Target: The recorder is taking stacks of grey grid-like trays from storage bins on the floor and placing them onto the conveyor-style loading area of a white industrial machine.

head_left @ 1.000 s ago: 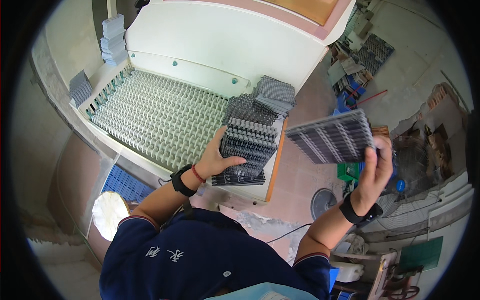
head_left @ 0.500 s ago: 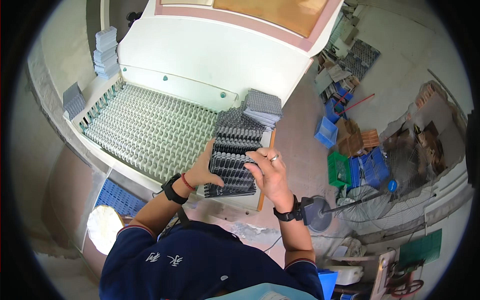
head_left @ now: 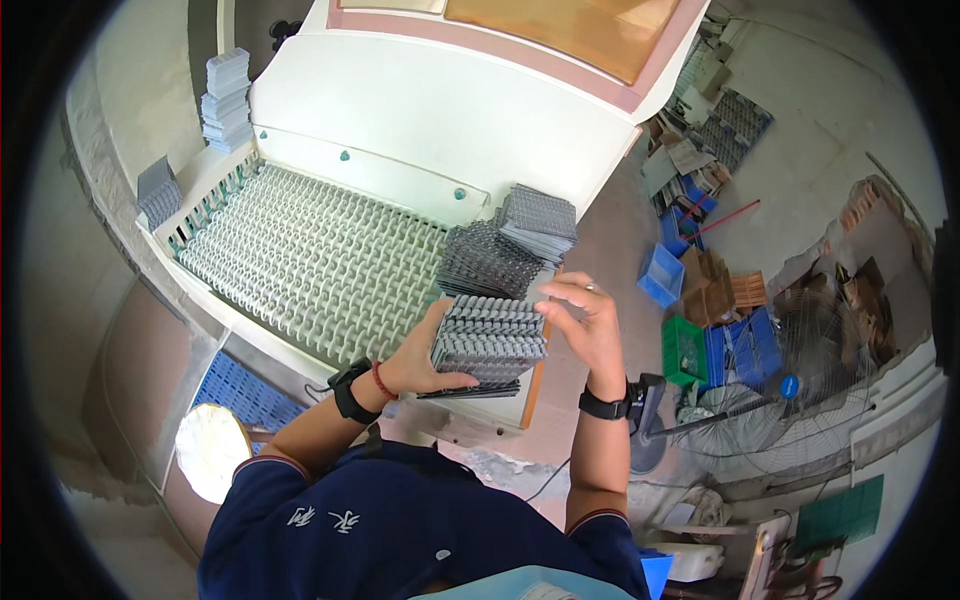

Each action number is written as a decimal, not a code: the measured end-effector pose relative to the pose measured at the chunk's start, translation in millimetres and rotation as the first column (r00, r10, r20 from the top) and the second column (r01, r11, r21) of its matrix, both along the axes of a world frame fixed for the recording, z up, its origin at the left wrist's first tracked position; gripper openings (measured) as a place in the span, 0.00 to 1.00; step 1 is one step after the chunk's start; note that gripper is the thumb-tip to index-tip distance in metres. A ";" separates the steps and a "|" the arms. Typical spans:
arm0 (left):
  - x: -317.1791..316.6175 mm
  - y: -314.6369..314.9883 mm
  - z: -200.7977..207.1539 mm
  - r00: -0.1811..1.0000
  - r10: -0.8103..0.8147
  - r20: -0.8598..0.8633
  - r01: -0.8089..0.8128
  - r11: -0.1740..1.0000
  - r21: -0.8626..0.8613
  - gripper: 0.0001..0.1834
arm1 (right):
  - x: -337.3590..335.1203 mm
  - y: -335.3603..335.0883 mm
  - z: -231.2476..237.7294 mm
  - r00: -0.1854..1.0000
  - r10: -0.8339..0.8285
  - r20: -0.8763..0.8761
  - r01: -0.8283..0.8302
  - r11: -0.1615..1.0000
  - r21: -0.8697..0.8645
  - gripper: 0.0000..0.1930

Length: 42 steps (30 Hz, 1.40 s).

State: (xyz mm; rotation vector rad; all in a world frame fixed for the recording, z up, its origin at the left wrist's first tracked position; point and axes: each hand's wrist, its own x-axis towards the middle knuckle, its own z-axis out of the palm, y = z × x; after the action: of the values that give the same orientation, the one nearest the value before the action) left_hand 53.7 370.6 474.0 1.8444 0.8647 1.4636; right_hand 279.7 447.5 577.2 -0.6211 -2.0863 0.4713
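Observation:
My left hand (head_left: 418,352) grips the left side of a compact stack of thin grey plates (head_left: 490,345), with its thumb along the near face. Ridged, toothed edges show on the stack's top. Beneath it a few dark flat plates (head_left: 480,391) stick out on the near side. My right hand (head_left: 590,325) is raised at the stack's right edge, thumb and fingers apart. Its thumb tip is close to the stack's far right corner; whether it touches, I cannot tell. Just beyond lies a fanned pile of dark perforated plates (head_left: 483,262), beside another grey plate pile (head_left: 538,222).
A pale machine bed of rows of rollers (head_left: 310,260) extends left, below a raised white cover (head_left: 420,110). Stacked light plates (head_left: 228,105) and a smaller grey stack (head_left: 158,190) stand at its far left. A floor fan (head_left: 790,385) and green crate (head_left: 684,350) are at right.
The spread-out plates under my hands are now gathered into a compact block in my left hand. My right hand has moved right, away from the top of the plates.

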 end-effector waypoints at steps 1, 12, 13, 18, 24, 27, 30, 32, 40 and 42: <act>1.4 -1.3 -0.6 0.997 -0.045 0.055 0.048 0.998 -0.046 0.54 | 2.5 4.2 -0.6 1.000 -0.004 -0.003 0.004 1.000 0.003 0.08; 3.0 6.4 -16.7 0.994 -0.037 0.106 0.044 0.997 -0.059 0.56 | -6.4 2.8 1.6 0.994 0.027 0.105 -0.050 0.971 0.233 0.06; 3.0 5.4 -19.3 0.991 -0.040 0.131 0.050 0.996 -0.079 0.56 | -2.9 2.5 5.6 0.994 0.027 0.103 -0.051 0.970 0.236 0.06; 3.9 2.6 -18.0 0.990 -0.033 0.135 0.050 0.991 -0.121 0.57 | 58.9 -15.3 40.3 0.909 -0.169 -0.381 0.249 0.953 0.171 0.03; 4.8 11.3 -23.5 0.987 0.020 0.159 0.005 0.987 -0.159 0.56 | 97.1 -49.1 40.0 0.845 -0.096 -0.526 0.202 0.968 0.149 0.09; 7.7 13.5 -22.3 0.912 -0.070 0.404 0.178 0.956 -0.235 0.62 | 56.0 -69.5 17.8 0.907 -0.197 -0.373 0.232 0.971 0.052 0.04; 0.8 15.7 -33.6 0.862 -0.150 0.484 0.285 0.934 -0.217 0.68 | 14.9 -65.9 -17.5 0.938 -0.205 -0.280 0.223 0.974 0.034 0.04; -5.9 18.9 -35.4 0.830 -0.187 0.525 0.338 0.918 -0.207 0.72 | -9.3 -57.9 -38.1 0.928 -0.196 -0.316 0.207 0.978 0.000 0.06; 3.9 7.4 -5.5 0.967 0.003 0.254 0.060 0.968 -0.243 0.46 | -28.0 -40.5 -48.8 0.874 -0.343 -0.346 0.410 0.901 0.144 0.17; 1.0 7.4 -8.9 0.957 0.004 0.290 0.062 0.974 -0.216 0.46 | -13.1 -43.5 -53.8 0.854 -0.315 -0.415 0.375 0.925 0.069 0.16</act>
State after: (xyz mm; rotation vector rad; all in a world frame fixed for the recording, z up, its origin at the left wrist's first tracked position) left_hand 54.7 378.0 465.1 1.4299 0.8151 1.5042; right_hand 266.5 404.0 523.4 -0.7288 -1.5621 0.2083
